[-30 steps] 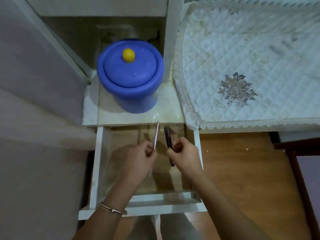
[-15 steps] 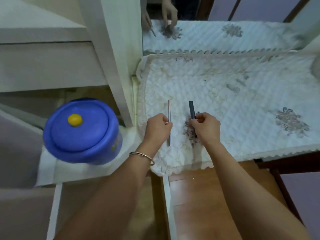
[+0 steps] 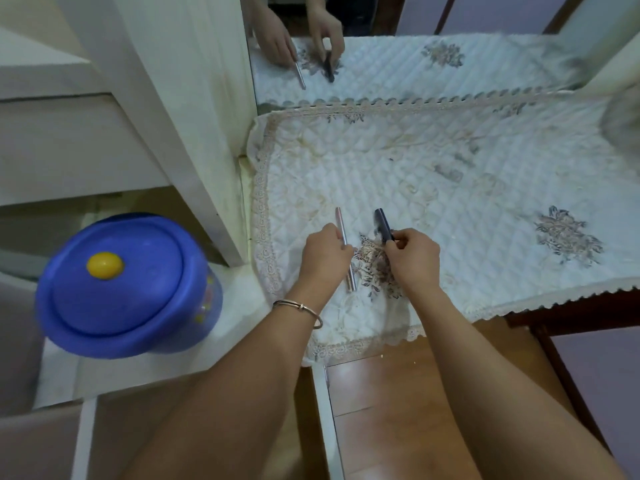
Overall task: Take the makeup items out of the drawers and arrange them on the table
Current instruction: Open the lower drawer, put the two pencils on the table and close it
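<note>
Over the near-left corner of the quilted white lace-edged table cover (image 3: 433, 174), the left hand (image 3: 323, 259) pinches a slim silver makeup pencil (image 3: 346, 249) and the right hand (image 3: 414, 259) pinches a dark cosmetic tube (image 3: 382, 225), both held low and parallel, apparently for setting down side by side.

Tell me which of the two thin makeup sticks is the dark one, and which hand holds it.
The dark blue-black makeup stick is in the right hand. The other, a slim silver-pink stick in the left hand, is pale and longer.

A quilted white cloth (image 3: 433, 174) covers the table; a silver pen-like stick (image 3: 350, 271) lies on it.
</note>
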The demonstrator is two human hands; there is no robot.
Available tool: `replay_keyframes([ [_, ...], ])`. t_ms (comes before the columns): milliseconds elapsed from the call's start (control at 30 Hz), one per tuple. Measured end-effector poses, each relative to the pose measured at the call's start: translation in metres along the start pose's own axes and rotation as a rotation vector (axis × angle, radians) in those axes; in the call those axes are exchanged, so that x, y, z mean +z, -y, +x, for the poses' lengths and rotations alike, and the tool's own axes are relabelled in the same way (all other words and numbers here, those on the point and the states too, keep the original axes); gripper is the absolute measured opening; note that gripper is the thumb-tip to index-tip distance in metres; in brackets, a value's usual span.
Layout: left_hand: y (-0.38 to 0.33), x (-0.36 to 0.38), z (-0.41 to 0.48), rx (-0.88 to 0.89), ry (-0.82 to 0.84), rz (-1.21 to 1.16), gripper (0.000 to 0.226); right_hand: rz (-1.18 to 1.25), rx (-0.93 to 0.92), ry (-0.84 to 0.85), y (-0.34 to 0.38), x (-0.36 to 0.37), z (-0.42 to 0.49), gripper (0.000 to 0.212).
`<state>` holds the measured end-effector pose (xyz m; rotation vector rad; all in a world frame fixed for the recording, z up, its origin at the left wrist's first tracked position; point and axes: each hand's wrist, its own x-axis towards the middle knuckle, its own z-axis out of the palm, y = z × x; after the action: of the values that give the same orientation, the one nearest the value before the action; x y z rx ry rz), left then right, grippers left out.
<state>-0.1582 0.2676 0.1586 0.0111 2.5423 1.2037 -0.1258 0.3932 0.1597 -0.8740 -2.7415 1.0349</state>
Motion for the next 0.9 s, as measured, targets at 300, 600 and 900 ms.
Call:
replay_keyframes([
  [300,-0.026,0.044,0.016,0.062,0.021,0.007,0.022,-0.095,0.035,-0.022,-0.038,-0.027,0.03,0.024],
  [600,-0.018,0.019,-0.012,0.075,0.022,-0.005,0.024,-0.134,-0.049,-0.066,-0.046,-0.02,0.016,0.032],
  [900,0.105,-0.07,-0.171,-0.007,0.047,0.048,0.016,-0.078,-0.404,0.064,-0.035,-0.004,-0.161,0.029],
])
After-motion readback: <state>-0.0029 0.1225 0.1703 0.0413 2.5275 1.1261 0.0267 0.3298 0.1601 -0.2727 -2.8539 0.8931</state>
